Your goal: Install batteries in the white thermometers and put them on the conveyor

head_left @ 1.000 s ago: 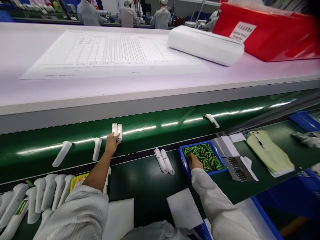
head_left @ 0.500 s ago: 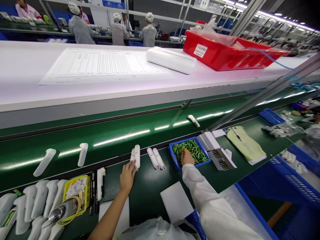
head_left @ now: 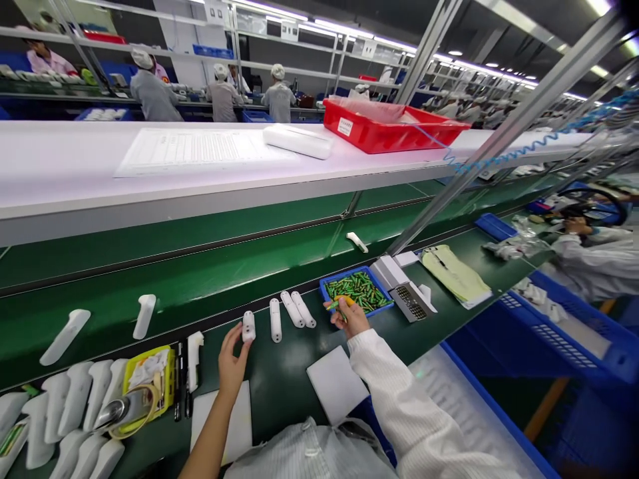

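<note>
White plastic casing (head_left: 248,326) held upright at fingertips of left hand (head_left: 230,362); grip narrow, thumb and fingers pinched on casing's lower end, long axis running roughly 12 to 6 o'clock. Second white casing (head_left: 275,320) flat on green table (head_left: 294,372), just beside held one at 3 o'clock, long axis also near 12–6, not touched. Pair of similar casings (head_left: 298,309) farther toward 2 o'clock, side by side, tilted toward 11 o'clock. Left hand nearer to all of these than right.

Right hand (head_left: 349,317) at near edge of blue tray (head_left: 325,293), grip closed around green batteries (head_left: 339,305), count not discernible; remaining batteries heaped in tray at 1 o'clock from this hand. From right hand, held casing well apart toward 9 o'clock, lying casing between.

Head view only: more casings on conveyor belt (head_left: 150,266) at 10 o'clock, others stacked at left table edge.
</note>
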`<state>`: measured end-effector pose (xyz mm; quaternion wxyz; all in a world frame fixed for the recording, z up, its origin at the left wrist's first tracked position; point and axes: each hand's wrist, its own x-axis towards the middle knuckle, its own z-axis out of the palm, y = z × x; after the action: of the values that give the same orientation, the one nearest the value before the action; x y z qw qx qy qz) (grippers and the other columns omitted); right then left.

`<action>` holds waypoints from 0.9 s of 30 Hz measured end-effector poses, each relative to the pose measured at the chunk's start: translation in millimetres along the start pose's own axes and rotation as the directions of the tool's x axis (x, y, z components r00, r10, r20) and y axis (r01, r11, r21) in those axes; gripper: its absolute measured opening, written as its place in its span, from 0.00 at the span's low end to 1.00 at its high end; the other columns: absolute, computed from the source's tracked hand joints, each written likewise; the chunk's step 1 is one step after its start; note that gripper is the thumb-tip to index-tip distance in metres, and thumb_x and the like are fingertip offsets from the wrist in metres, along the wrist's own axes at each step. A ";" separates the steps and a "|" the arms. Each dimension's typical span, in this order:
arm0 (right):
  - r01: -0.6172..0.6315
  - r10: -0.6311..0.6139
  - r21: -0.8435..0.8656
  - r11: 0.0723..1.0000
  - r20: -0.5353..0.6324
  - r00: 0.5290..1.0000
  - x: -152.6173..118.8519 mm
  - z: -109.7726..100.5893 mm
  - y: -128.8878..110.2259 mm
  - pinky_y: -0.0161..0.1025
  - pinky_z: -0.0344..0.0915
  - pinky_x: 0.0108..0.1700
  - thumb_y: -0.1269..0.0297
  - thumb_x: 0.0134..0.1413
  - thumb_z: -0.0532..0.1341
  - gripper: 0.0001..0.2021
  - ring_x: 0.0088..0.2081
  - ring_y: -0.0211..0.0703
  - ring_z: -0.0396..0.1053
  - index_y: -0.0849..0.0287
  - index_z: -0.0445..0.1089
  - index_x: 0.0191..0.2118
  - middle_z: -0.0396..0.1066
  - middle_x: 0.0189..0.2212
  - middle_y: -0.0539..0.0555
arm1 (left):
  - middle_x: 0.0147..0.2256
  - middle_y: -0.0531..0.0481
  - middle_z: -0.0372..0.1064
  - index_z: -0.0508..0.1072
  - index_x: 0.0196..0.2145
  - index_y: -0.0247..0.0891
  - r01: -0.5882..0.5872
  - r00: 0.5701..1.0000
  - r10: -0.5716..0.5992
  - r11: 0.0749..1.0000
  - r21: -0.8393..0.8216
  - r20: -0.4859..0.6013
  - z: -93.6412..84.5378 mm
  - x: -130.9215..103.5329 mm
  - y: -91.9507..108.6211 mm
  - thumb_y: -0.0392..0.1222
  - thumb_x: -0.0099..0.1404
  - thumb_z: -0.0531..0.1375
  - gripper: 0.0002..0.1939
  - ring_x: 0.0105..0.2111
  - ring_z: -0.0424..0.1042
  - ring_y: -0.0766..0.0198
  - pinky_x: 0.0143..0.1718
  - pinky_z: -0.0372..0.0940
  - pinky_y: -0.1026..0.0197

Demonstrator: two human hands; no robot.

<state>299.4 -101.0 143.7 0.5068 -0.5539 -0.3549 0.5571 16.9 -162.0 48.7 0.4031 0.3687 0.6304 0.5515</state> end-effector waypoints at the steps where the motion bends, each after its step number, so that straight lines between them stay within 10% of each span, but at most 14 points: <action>1: -0.007 0.006 0.030 1.000 0.031 1.000 -6.6 4.6 -3.3 0.28 0.46 0.14 0.36 0.37 0.63 0.29 0.13 0.28 0.57 0.59 0.63 0.32 0.68 0.22 0.49 | 0.49 0.44 0.66 0.71 0.43 0.41 0.017 0.998 -0.023 0.995 -0.103 -0.060 1.1 -1.4 8.3 0.54 0.52 0.63 0.23 0.50 0.64 0.53 0.46 0.62 0.57; 5: -0.076 0.060 0.082 0.994 0.188 0.980 -38.4 29.1 -14.8 0.28 0.40 0.14 0.42 0.40 0.65 0.24 0.11 0.24 0.45 0.60 0.65 0.32 0.60 0.16 0.43 | 0.36 0.48 0.66 0.66 0.39 0.39 0.068 0.964 -0.191 0.851 -0.521 -0.186 3.1 -3.5 49.3 0.60 0.62 0.49 0.21 0.40 0.68 0.62 0.46 0.63 0.58; 10: -0.107 0.069 0.077 0.991 0.388 0.919 -89.0 71.3 -28.5 0.31 0.43 0.18 0.52 0.43 0.67 0.20 0.16 0.28 0.51 0.59 0.68 0.40 0.61 0.22 0.46 | 0.25 0.51 0.57 0.64 0.30 0.36 0.218 0.956 -0.287 0.552 -0.805 0.061 -1.7 -21.5 120.5 0.55 0.67 0.41 0.23 0.23 0.59 0.69 0.23 0.62 0.66; 14: 0.240 -0.174 -0.062 0.969 0.520 0.836 -128.3 95.6 -37.8 0.32 0.53 0.24 0.54 0.52 0.62 0.13 0.22 0.32 0.58 0.58 0.68 0.38 0.65 0.25 0.49 | 0.25 0.52 0.54 0.62 0.28 0.36 0.248 0.956 -0.252 0.417 -0.875 0.151 1.3 -47.7 169.7 0.46 0.69 0.41 0.18 0.21 0.56 0.72 0.18 0.56 0.72; 20: 0.750 -0.325 -0.305 0.587 0.759 0.563 -152.9 100.9 -46.9 0.35 0.56 0.31 0.51 0.60 0.54 0.16 0.26 0.36 0.60 0.59 0.69 0.35 0.64 0.26 0.50 | 0.25 0.53 0.53 0.62 0.28 0.36 0.171 0.980 -0.166 0.398 -0.901 0.112 1.7 -69.8 194.7 0.48 0.70 0.42 0.18 0.21 0.54 0.72 0.16 0.55 0.74; 24: 0.500 -0.101 -0.360 0.788 0.725 0.681 -148.0 98.7 -40.3 0.33 0.57 0.31 0.53 0.53 0.62 0.14 0.27 0.35 0.60 0.56 0.64 0.40 0.63 0.27 0.47 | 0.24 0.55 0.52 0.63 0.32 0.39 0.144 0.988 -0.010 0.415 -0.898 0.154 -0.6 -76.5 194.4 0.49 0.67 0.48 0.13 0.20 0.54 0.72 0.14 0.54 0.75; 27: 0.355 -0.040 -0.286 0.890 0.728 0.685 -142.4 98.5 -32.4 0.33 0.59 0.33 0.57 0.53 0.62 0.12 0.29 0.35 0.61 0.57 0.62 0.37 0.62 0.27 0.46 | 0.23 0.55 0.52 0.63 0.34 0.39 0.161 0.983 0.013 0.418 -0.894 0.183 -0.4 -78.3 192.7 0.49 0.66 0.50 0.11 0.20 0.54 0.72 0.14 0.53 0.76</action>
<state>190.6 -213.5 224.5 0.2648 -0.3485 -0.6870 0.5800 52.1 -210.3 247.9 0.6112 0.1089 0.2154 0.7537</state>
